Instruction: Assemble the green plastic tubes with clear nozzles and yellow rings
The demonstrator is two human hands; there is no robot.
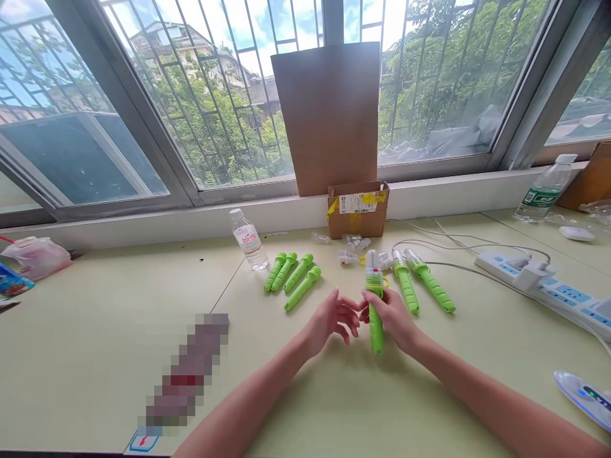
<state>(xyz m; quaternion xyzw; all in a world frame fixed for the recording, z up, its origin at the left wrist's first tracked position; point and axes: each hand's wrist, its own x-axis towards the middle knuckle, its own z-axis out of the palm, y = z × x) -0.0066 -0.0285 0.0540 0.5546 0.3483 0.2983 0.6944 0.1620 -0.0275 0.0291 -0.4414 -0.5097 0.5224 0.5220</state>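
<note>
My right hand is closed around a green flashlight-like stick with a ridged handle and a clear cap at its upper end. A yellow loop shows beside the cap. My left hand is just to the left of it, fingers apart and curved, holding nothing. Two more green sticks with clear caps, one of them a capped stick, lie right of my right hand. Several green handles without clear caps, including a green handle, lie beyond my left hand. Loose clear caps are scattered before the cardboard box.
A small cardboard box stands by the window wall, with a water bottle to its left. On the right are a power strip, cables, another bottle and a white device. A blurred-out item lies at left.
</note>
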